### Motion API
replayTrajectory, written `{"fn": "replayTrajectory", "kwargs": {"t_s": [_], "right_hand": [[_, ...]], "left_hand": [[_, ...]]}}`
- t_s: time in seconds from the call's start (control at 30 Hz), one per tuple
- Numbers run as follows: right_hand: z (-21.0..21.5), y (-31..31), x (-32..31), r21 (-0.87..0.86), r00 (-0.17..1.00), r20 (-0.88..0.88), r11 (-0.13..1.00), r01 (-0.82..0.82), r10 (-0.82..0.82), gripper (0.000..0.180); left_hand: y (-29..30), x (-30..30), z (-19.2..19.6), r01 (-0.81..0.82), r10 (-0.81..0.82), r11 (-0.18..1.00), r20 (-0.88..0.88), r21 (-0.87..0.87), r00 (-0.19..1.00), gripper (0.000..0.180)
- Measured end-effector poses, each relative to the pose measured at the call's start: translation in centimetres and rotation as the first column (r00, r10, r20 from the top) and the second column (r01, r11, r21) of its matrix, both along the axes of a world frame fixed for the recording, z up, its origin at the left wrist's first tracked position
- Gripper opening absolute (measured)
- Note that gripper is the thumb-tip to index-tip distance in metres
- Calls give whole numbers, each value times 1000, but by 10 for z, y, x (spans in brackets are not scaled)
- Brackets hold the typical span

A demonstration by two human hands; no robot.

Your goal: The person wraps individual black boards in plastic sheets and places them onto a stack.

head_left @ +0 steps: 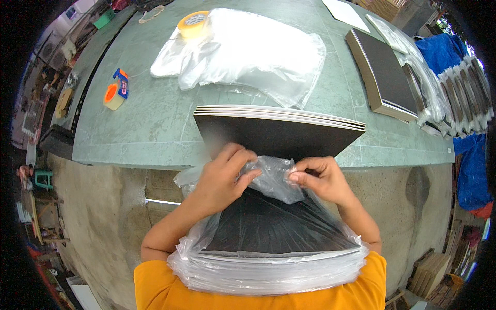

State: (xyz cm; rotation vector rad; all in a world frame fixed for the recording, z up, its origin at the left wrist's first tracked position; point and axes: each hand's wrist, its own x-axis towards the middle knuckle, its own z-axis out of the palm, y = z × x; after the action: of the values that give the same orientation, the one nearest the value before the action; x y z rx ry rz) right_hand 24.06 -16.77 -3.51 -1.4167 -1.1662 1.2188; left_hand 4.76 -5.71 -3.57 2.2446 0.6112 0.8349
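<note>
A clear plastic bag (279, 178) is wrapped around a stack of black boards (274, 227), which shows dark through the film close to my body. My left hand (227, 173) grips the bunched upper part of the bag, its fingers curled. On the other side of that bunch, my right hand (321, 178) pinches the film between thumb and fingers. Just beyond both hands, a few loose black boards with white edges (279, 133) lean in a pile at the table's front edge, outside the bag.
On the green table (155, 126) lie a pile of clear plastic bags (253, 51) with a yellow tape roll (194, 23) on it, and a tape dispenser (117, 92). Right of these sits a thick black board stack (385, 75) beside several plastic-wrapped packs (465, 93). A concrete floor (113, 206) lies below.
</note>
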Motion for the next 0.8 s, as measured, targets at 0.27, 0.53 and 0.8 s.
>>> {"fn": "replayTrajectory", "kwargs": {"t_s": [0.27,0.53,0.8], "right_hand": [[-16,-9,1,-202,556,-823,975,-88,-120,24],[6,-1,-10,-41,440,-898,992,-118,16,25],[52,-7,-18,422,997,25,903,-81,77,13]], "left_hand": [[2,-12,39,158,-190,924,-60,-349,980,9],[7,-20,35,96,-67,848,74,-521,995,6],[-5,-16,50,294,-317,937,104,186,943,16]]}}
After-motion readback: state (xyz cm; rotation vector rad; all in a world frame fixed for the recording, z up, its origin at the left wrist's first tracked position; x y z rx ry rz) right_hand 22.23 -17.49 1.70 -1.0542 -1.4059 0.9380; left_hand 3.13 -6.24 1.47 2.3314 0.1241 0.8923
